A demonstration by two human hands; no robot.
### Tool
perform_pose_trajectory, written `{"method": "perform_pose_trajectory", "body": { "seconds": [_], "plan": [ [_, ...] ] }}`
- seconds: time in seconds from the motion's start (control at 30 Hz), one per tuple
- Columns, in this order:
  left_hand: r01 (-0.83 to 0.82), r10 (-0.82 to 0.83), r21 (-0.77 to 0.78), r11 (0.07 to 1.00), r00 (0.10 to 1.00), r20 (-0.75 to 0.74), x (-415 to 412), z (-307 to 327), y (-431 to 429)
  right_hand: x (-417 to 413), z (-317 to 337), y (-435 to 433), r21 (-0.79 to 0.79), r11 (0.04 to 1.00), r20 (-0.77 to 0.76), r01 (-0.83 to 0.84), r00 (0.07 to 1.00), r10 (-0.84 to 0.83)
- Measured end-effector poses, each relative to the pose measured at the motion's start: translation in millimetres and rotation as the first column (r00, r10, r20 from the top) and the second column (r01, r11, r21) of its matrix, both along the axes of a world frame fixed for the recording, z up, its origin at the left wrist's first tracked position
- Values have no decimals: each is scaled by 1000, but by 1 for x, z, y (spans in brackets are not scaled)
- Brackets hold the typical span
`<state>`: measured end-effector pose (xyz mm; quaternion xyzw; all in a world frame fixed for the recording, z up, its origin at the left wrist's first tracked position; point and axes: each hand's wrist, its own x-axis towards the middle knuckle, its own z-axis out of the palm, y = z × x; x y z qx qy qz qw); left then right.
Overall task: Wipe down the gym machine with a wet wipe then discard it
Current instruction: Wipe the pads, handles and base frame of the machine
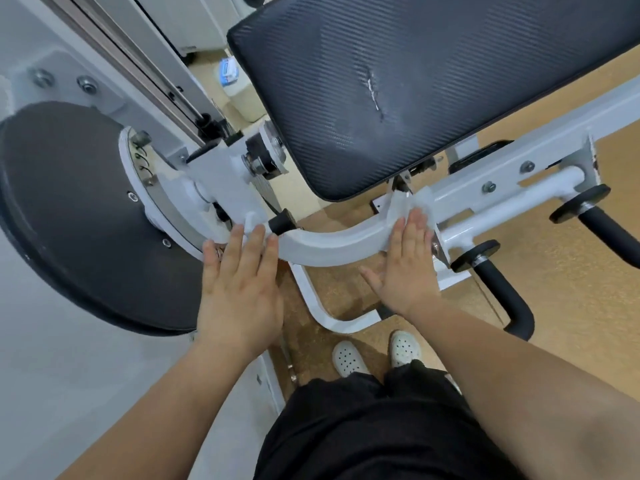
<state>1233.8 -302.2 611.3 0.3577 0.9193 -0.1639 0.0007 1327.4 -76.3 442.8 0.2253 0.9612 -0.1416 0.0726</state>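
Head view, starting close in: my shoes [377, 351] stand on the cork-coloured floor [568, 271] just beneath the curved white arm [332, 244] of the gym machine [502, 174], and both my forearms reach up to that bar. My left hand [239, 292] lies flat and spread on the left end of the curve, fingers splayed, gripping nothing, only bracing. My right hand [403, 268] is flat too, fingers together, pressing the wet wipe [410, 204] against the joint where the curved arm meets the straight white beam; the wipe is pinned under my fingertips rather than pinched, and part of it sticks out past them. That is the first risk I see: with only flat pressure, the wipe could bunch, slide out from under my palm or snag on the bolt head [435, 247] just beside my fingers. I'd also guess this curved arm pivots near the black disc [69, 216], so leaning my left hand on it could swing it and throw my wiping hand off. Further out, the black foam handles [495, 278] jut toward me and could catch my wrist on a long stroke. Beyond them the black seat pad [433, 81] shows a small tear [374, 95]; dragging a wipe across it could widen it. I see no bin anywhere.
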Motion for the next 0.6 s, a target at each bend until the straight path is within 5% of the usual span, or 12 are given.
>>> {"method": "perform_pose_trajectory", "body": {
  "seconds": [0.17,0.27,0.4,0.6],
  "plan": [
    [-52,50,-39,998,997,-52,4,11,3,-23,28,-25,-110,890,-55,-442,897,439],
    [-84,79,-75,994,994,-69,2,23,2,-49,59,-34,-420,845,-172,-331,943,284],
    [-147,137,-91,985,985,-108,-11,40,-5,-68,99,-39,-839,530,-198,-119,976,-94],
    [-122,107,-137,983,988,-113,-31,51,-5,-92,98,-55,-929,261,-271,-260,962,-6]
  ]
}}
